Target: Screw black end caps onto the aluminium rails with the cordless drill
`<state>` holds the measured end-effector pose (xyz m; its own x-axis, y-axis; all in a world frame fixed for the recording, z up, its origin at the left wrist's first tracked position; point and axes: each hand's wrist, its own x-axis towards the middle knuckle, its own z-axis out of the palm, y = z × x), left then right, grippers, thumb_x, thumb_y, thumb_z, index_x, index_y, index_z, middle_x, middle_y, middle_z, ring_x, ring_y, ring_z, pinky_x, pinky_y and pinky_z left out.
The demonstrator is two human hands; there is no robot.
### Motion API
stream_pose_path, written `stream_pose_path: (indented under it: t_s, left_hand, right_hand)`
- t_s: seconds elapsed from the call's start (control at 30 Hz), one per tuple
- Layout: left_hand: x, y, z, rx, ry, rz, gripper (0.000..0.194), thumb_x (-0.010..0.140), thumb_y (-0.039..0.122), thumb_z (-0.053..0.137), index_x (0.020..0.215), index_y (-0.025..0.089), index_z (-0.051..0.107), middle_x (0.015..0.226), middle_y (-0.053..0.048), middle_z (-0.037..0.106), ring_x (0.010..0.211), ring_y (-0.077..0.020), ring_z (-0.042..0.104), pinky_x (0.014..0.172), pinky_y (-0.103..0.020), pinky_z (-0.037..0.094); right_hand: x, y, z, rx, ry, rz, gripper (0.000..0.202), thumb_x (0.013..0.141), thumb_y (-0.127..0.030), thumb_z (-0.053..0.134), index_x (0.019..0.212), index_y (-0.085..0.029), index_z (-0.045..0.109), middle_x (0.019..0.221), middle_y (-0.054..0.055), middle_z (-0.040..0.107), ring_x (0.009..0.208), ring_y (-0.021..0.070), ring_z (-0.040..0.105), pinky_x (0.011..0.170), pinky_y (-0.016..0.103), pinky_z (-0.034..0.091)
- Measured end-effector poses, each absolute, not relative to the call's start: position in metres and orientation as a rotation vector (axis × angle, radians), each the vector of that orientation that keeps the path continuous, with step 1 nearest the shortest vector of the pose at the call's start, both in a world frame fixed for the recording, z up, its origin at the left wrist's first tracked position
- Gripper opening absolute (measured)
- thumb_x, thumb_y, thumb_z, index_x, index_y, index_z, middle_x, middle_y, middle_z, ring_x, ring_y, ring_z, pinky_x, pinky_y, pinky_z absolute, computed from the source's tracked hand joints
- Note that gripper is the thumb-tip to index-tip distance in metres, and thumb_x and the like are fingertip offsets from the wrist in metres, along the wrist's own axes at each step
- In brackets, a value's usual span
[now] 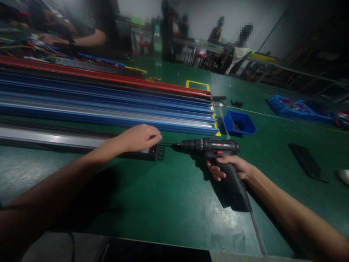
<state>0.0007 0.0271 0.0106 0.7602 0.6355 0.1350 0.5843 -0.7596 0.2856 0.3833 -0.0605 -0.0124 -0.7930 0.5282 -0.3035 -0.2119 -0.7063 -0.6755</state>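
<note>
My right hand (pixel 225 165) is wrapped round the handle of a black cordless drill (pixel 220 147), which points left. Its long thin bit (pixel 166 144) reaches the black end piece (pixel 156 152) of a long black and silver metal profile (pixel 62 139). Whether the bit sits in a screw there is too small to tell. Over that same end lies my left hand (pixel 143 138), its fingers curled down across the profile and its thumb near the bit. The undersides of these fingers are hidden.
Blue profiles (pixel 109 109) and a red profile (pixel 109 75) lie side by side beyond. A small blue bin (pixel 240 122) with dark parts, a larger blue tray (pixel 297 109) and a dark flat object (pixel 307 162) are on the green table (pixel 174 207). Another person's arm (pixel 91 38) is at upper left, near wires.
</note>
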Motion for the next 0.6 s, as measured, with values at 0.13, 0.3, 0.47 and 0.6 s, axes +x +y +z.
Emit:
stream_pose_path:
  t_s: [0.13, 0.3, 0.47, 0.6]
  left_hand:
    - [-0.0006, 0.0291, 0.0077, 2.757, 0.947, 0.338, 0.042, 0.103, 0.037, 0.04, 0.071, 0.02, 0.062, 0.072, -0.003, 0.063, 0.067, -0.016, 0.057, 0.063, -0.03, 0.034]
    - [-0.0005, 0.0293, 0.0082, 2.754, 0.935, 0.35, 0.042, 0.103, 0.037, 0.04, 0.07, 0.02, 0.06, 0.071, -0.003, 0.063, 0.066, -0.0163, 0.057, 0.063, -0.03, 0.035]
    - [-0.0001, 0.028, 0.0097, 2.732, 0.947, 0.327, 0.042, 0.104, 0.038, 0.04, 0.071, 0.02, 0.059, 0.073, -0.002, 0.062, 0.068, -0.0163, 0.057, 0.064, -0.03, 0.035]
    - [0.0, 0.0274, 0.01, 2.723, 0.949, 0.322, 0.042, 0.104, 0.039, 0.039, 0.071, 0.02, 0.059, 0.073, -0.002, 0.062, 0.068, -0.0161, 0.056, 0.064, -0.031, 0.034]
  right_hand:
    - [0.3832, -0.061, -0.0117, -0.696, -0.903, 2.477, 0.028, 0.095, -0.028, 0.071, 0.111, -0.005, 0.067, 0.08, 0.001, 0.06, 0.062, 0.0084, 0.058, 0.073, 0.028, 0.057]
    - [0.3819, -0.0615, -0.0096, -0.72, -0.878, 2.473, 0.028, 0.094, -0.027, 0.071, 0.109, -0.005, 0.068, 0.079, 0.001, 0.06, 0.061, 0.0088, 0.058, 0.072, 0.028, 0.057]
    - [0.3819, -0.0614, -0.0103, -0.71, -0.879, 2.474, 0.029, 0.094, -0.027, 0.071, 0.11, -0.004, 0.068, 0.079, 0.001, 0.06, 0.061, 0.0088, 0.058, 0.072, 0.028, 0.058]
    - [0.382, -0.062, -0.0102, -0.704, -0.883, 2.476, 0.028, 0.095, -0.027, 0.07, 0.11, -0.004, 0.068, 0.078, 0.001, 0.059, 0.062, 0.0085, 0.057, 0.073, 0.028, 0.057]
